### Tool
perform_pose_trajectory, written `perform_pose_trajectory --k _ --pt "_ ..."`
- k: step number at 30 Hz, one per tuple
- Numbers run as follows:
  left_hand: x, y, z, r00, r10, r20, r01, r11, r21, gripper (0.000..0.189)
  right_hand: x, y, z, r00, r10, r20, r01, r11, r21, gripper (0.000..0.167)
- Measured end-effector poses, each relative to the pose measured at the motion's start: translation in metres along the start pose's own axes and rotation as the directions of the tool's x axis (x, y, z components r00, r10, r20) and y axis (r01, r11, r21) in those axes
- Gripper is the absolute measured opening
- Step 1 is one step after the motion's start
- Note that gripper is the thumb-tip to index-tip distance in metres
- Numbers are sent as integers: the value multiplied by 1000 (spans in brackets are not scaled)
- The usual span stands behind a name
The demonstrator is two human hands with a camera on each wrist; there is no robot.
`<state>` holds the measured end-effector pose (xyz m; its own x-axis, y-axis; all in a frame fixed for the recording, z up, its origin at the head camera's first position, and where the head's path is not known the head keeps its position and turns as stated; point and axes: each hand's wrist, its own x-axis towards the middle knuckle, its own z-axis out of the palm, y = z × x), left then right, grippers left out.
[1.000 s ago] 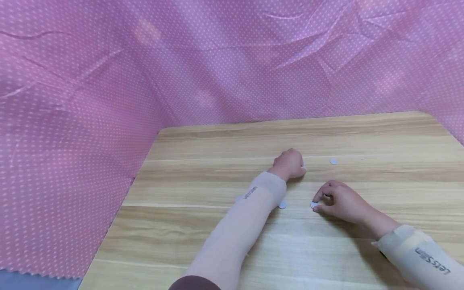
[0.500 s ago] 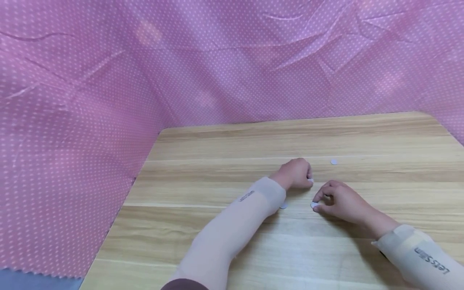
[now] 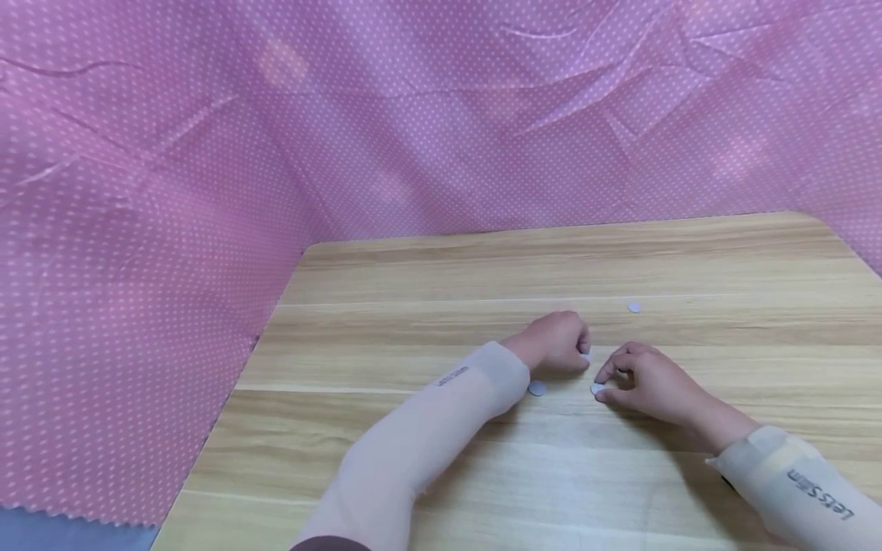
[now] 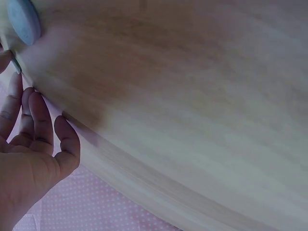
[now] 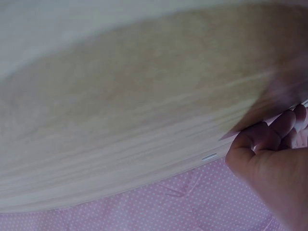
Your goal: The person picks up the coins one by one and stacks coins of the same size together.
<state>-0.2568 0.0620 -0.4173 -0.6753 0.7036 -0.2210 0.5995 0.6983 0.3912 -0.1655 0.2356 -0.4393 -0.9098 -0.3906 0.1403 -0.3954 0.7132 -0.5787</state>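
Observation:
In the head view my left hand [image 3: 554, 340] pinches a small pale disc [image 3: 585, 357] between thumb and fingers, low over the table. The left wrist view shows this piece edge-on as a thin sliver [image 4: 16, 62] at the fingertips. Just to the right, my right hand [image 3: 648, 384] pinches another whitish disc [image 3: 596, 389] near the tabletop; the right wrist view does not show that disc. A grey-blue round disc [image 3: 537, 389] lies flat beside my left wrist. Further back rests one more light disc [image 3: 634, 307], apart from both hands.
The wood-grain table [image 3: 386, 306] spreads around both hands. Pink dotted cloth [image 3: 441, 138] hangs behind it and along its left side. My left sleeve [image 3: 413, 436] crosses the front of the table and covers part of it.
My left hand has come nearer to me with its disc, first rightward, then slightly back left. Its forearm has swung lower left. The right hand has stayed put.

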Motion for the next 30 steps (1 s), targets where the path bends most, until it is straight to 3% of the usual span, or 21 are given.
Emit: perform_pose_trajectory --k 7,17,23,30 --pt "-4 2 -1 999 31 43 -33 999 41 11 1 -1 -1 1000 -2 -6 2 1000 -5 14" --pt "-13 11 -4 992 67 106 -70 997 29 12 1 -1 -2 1000 8 -2 -8 1000 3 15" --pt "-14 13 1 988 100 114 -111 989 97 11 0 0 1 1000 -12 -19 11 1000 -9 16" --pt "-16 16 7 991 90 97 -101 989 106 12 0 1 3 1000 -18 -23 17 1000 -4 17"
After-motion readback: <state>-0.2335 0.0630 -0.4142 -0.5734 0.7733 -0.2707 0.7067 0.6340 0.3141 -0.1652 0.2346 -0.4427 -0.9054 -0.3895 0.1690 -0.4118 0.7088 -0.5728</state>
